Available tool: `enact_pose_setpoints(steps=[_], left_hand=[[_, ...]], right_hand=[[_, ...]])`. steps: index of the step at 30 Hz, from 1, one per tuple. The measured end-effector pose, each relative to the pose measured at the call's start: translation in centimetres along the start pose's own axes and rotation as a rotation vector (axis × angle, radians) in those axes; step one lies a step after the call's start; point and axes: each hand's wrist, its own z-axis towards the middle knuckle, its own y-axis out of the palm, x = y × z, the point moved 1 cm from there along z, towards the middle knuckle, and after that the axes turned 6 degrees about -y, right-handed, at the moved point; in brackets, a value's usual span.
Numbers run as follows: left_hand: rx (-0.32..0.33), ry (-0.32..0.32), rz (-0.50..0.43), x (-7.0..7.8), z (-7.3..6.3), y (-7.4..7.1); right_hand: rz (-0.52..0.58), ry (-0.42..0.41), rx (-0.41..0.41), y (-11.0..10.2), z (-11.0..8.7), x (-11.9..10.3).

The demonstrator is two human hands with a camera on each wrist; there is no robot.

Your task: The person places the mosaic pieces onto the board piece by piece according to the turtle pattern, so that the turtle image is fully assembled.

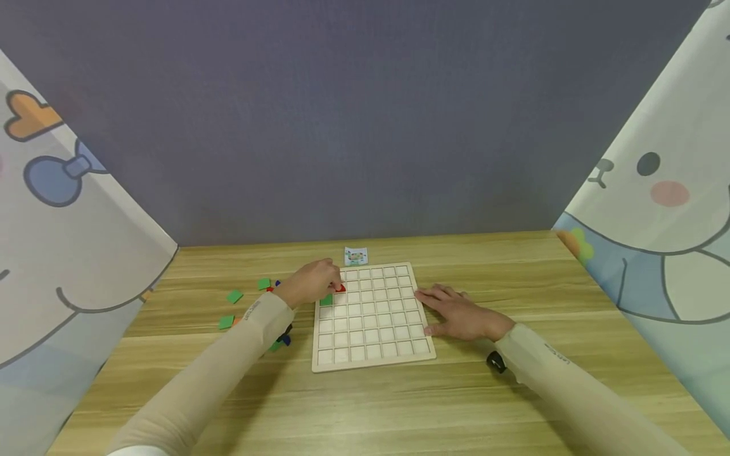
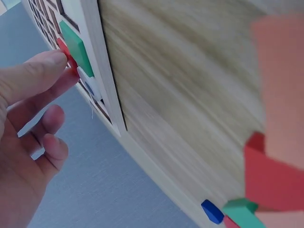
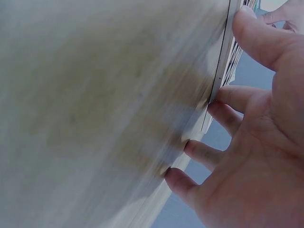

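The red piece (image 1: 341, 289) is at the far left part of the gridded board (image 1: 373, 364), beside a green tile (image 1: 326, 301), pinched by the left hand (image 1: 313, 282) between thumb and forefinger, a fingertip grip that seems suited to so small a piece. The right hand (image 1: 463, 316), fingers spread apart, rests against the board's right edge, probably to steady it. From here, loose pieces (image 1: 234, 296) lie left of the board, presumably within easy reach, and a printed card (image 1: 356, 256) lies beyond its far edge, likely for viewing

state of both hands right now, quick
Left hand: closed, pinching a red piece.
Right hand: open, touching the edge of the grid board.
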Motion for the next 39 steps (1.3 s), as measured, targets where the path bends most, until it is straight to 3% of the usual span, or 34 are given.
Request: enact_pose_setpoints(steps=[6, 10, 15, 21, 24, 27, 30, 33, 39], left_hand=[[0.014, 0.052, 0.012, -0.1, -0.8, -0.1], [0.079, 0.093, 0.045, -0.5, -1.8, -0.4], [0.196, 0.120, 0.021, -1.4, -4.9, -1.2], [0.259, 0.042, -0.010, -3.0, -9.4, -1.4], [0.268, 0.011, 0.000, -3.2, -10.7, -1.6], [0.231, 0.009, -0.001, -2.6, -10.5, -1.7], [0.140, -0.003, -0.017, -1.5, -9.5, -1.5], [0.045, -0.036, -0.034, -0.3, -8.0, -1.1], [-0.019, -0.009, 0.010, 0.9, -4.7, -0.6]], right_hand=[[0.001, 0.000, -0.005, 0.1, 0.0, 0.0], [0.001, 0.002, -0.006, 0.2, 0.0, 0.1], [0.000, -0.010, -0.002, 0.3, 0.2, 0.0], [0.007, -0.006, -0.006, 0.3, 0.2, 0.0], [0.006, 0.001, -0.009, 0.3, 0.1, 0.0], [0.007, 0.007, -0.007, 0.3, -0.2, 0.2], [0.024, 0.008, -0.007, 0.3, -0.2, 0.3], [0.030, 0.005, -0.010, 0.4, -0.1, 0.2], [0.013, 0.005, -0.003, 0.2, 0.1, 0.0]])
